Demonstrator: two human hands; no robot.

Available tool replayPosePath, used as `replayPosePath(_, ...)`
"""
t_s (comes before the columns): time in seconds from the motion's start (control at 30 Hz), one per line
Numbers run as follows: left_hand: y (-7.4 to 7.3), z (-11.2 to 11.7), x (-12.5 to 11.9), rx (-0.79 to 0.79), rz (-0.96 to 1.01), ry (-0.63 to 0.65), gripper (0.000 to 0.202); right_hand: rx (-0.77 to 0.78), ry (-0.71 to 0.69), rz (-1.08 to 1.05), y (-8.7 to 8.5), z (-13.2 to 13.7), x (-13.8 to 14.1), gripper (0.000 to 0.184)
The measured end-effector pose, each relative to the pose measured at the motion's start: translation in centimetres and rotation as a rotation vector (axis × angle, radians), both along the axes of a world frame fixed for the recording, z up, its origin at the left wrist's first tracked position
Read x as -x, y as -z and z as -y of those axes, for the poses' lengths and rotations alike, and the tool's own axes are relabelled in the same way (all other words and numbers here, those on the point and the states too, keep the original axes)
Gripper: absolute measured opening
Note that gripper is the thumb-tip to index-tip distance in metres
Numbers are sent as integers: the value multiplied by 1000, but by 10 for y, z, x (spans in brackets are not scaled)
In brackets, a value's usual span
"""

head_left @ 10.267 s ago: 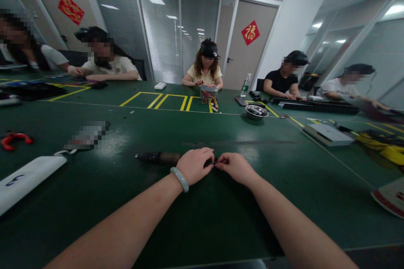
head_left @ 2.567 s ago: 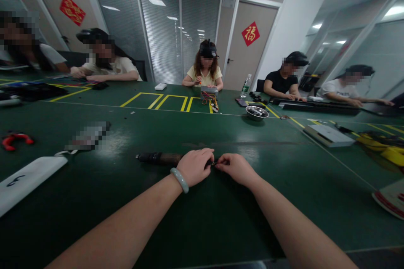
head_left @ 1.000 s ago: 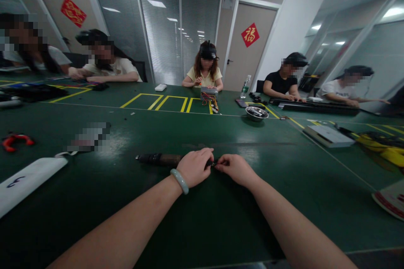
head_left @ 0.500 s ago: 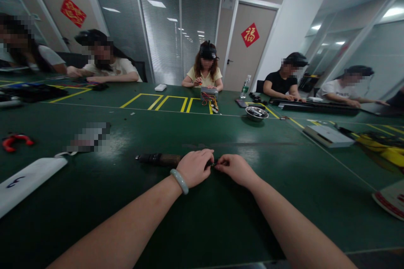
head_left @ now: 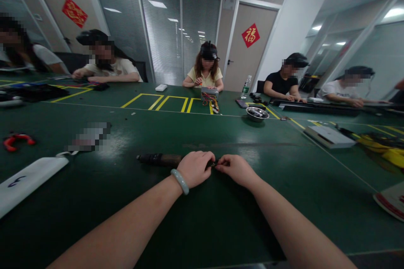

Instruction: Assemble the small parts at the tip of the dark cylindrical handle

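Note:
A dark cylindrical tool [head_left: 159,159] lies lengthwise on the green table [head_left: 202,218], its left end sticking out past my left hand [head_left: 195,169]. That hand, with a pale green bangle at the wrist, is closed over the tool's right end. My right hand [head_left: 236,169] meets it fingertip to fingertip, pinching a small dark part at the tool's tip. What sits between the fingertips is too small to name.
A white flat board [head_left: 27,178] and red pliers [head_left: 15,141] lie at the left. A steel bowl [head_left: 256,113], a grey box with wires [head_left: 209,93] and a grey flat case [head_left: 330,135] sit further back. Several other people work around the table's far side.
Both hands stay at the same spot on the tool across all frames. Only the view shifts slightly and the people behind move a little.

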State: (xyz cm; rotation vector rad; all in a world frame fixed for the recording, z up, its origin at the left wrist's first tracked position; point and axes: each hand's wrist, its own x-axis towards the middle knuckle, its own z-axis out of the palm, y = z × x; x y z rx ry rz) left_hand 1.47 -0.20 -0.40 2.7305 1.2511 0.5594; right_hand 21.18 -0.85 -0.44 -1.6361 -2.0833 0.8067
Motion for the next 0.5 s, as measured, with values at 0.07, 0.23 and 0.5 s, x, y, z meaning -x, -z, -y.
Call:
replayPosePath(0.07,2,0,0,-5,13,-31,22,1,-1,-6,0,0,0,15)
replayPosePath(0.23,1,0,1,9,8,8,15,2,-8,-16,0,0,0,16)
replayPosePath(0.5,-1,0,1,-8,-14,30,12,-1,-8,-24,3,-1,-1,16)
